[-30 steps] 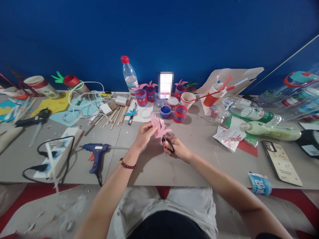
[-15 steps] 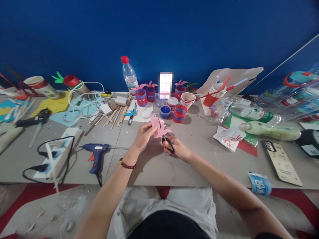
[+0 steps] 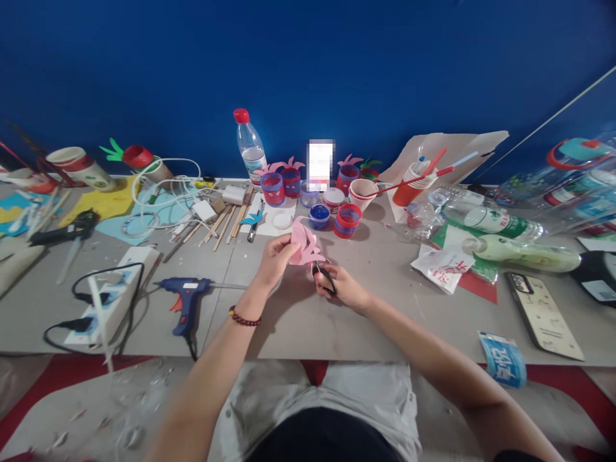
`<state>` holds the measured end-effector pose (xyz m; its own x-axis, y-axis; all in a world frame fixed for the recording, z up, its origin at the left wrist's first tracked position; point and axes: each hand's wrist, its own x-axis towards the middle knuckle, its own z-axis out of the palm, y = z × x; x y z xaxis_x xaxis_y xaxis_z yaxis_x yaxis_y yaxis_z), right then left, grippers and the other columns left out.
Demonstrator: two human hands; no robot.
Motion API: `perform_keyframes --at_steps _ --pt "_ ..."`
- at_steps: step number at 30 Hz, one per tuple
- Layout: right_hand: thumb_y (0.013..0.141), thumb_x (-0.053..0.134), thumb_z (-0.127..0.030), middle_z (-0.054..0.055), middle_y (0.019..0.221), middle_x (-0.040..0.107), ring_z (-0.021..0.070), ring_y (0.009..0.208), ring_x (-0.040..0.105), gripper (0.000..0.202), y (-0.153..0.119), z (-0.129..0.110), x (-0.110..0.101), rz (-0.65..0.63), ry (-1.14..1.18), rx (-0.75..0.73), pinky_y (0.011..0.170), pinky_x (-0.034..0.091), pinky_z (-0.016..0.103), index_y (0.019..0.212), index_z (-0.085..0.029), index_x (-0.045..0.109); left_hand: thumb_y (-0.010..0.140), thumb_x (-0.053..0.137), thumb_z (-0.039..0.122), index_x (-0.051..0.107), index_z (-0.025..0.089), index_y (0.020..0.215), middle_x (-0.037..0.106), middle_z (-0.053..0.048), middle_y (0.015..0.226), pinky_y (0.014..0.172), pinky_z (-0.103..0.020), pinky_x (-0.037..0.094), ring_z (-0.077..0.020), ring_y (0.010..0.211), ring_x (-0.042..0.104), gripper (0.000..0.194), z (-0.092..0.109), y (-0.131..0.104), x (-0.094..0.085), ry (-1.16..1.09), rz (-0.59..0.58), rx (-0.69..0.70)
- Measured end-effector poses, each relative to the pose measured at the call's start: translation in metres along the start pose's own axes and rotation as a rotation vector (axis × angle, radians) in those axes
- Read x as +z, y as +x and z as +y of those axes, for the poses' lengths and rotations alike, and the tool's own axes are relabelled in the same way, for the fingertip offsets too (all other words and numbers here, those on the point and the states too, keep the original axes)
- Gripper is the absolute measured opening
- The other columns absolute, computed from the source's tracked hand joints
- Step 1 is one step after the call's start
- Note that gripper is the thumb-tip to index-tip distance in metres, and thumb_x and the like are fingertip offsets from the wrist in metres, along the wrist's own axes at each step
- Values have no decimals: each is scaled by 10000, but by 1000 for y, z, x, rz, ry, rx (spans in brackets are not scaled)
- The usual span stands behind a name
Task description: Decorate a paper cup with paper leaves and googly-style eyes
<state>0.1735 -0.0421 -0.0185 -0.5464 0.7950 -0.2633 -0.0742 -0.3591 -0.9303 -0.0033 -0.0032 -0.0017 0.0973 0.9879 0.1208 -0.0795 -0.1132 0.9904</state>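
Paper [image 3: 306, 256] nr jar [image 3: 319, 226] w/ blue paint [image 3: 318, 213]

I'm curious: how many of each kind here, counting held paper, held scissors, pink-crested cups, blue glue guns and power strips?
Pink paper piece, in the left hand: 1
Scissors, in the right hand: 1
Pink-crested cups: 3
Blue glue gun: 1
Power strip: 1
Total: 7

A blue glue gun [image 3: 185, 286] lies on the counter [image 3: 360, 340] beside a power strip [image 3: 120, 292]. Behind them, white cables [image 3: 166, 204] tangle near wooden sticks [image 3: 224, 228]. A red-capped bottle [image 3: 249, 140] stands before the blue wall [image 3: 308, 70]. At right, a phone [image 3: 543, 314] lies near a blue wrapper [image 3: 503, 360] that overhangs the edge.
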Motion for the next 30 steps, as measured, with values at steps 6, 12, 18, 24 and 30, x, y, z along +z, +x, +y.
perform_keyframes --at_steps 6,12,18,24,30 --pt "738 637 -640 -88 493 426 38 372 280 488 0 0 0 -1 6 19 337 187 178 768 -202 425 764 628 316 559 167 585 453 28 575 577 -243 335 -103 574 404 243 0 1 0 -25 52 8" --pt "743 638 -624 -86 492 431 35 364 273 472 0 0 1 7 8 20 335 173 184 763 -199 434 758 626 329 554 169 576 458 27 561 568 -247 338 -104 562 404 253 2 1 1 -10 60 5" --pt "732 635 -640 -85 488 422 35 369 276 487 0 -1 2 4 3 0 335 180 183 727 -202 423 763 624 316 577 164 606 489 22 597 597 -249 367 -108 588 432 223 -1 0 0 -34 34 -1" --pt "749 624 -627 -90 481 418 43 369 289 465 0 0 1 16 -16 15 330 188 177 769 -204 431 762 630 306 575 163 596 463 29 571 581 -241 348 -100 572 415 226 0 1 0 -42 49 -6" --pt "754 623 -630 -85 497 438 39 360 282 468 -1 0 0 3 -17 9 319 189 174 765 -204 429 758 625 315 591 166 612 488 23 593 591 -244 366 -107 584 433 212 -1 1 -1 -36 47 -8"
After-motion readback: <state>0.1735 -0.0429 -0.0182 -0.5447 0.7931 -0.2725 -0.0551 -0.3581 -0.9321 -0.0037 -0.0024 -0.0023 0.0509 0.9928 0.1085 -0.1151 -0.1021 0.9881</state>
